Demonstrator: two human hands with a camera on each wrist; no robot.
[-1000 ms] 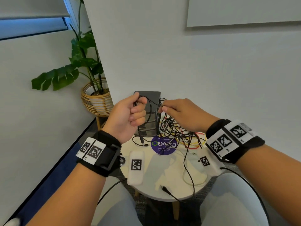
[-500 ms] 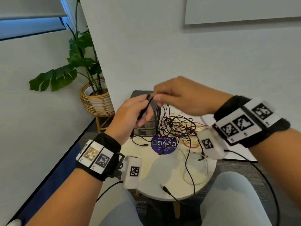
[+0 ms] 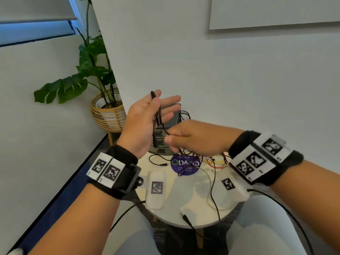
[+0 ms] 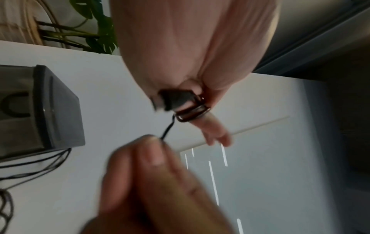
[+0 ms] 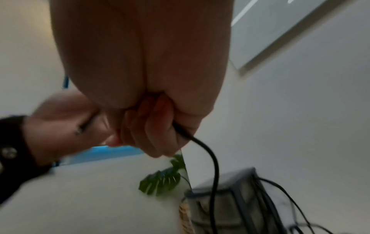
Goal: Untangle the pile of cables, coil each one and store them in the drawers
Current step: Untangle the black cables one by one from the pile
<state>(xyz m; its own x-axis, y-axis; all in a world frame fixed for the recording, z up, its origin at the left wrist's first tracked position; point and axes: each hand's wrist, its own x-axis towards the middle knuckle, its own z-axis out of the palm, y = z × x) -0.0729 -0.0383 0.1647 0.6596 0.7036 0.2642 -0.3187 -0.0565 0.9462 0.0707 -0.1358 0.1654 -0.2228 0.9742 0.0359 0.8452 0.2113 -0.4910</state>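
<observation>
On the round white surface (image 3: 171,205) lies the tangled pile of thin cables (image 3: 204,159). The left hand (image 3: 147,122) holds folded loops of a thin black cable (image 3: 158,115) under the thumb, fingers spread; the right hand (image 3: 195,137) pinches its strand. It looks light, limp and springy, so it is best gripped near the plug.

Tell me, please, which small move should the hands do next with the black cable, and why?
Probably the right hand should carry the black cable up around the left hand's straightened fingers for one more loop. A few loops already lie under the left thumb, while the rest of the cable still trails down into the tangled pile on the round table.
</observation>
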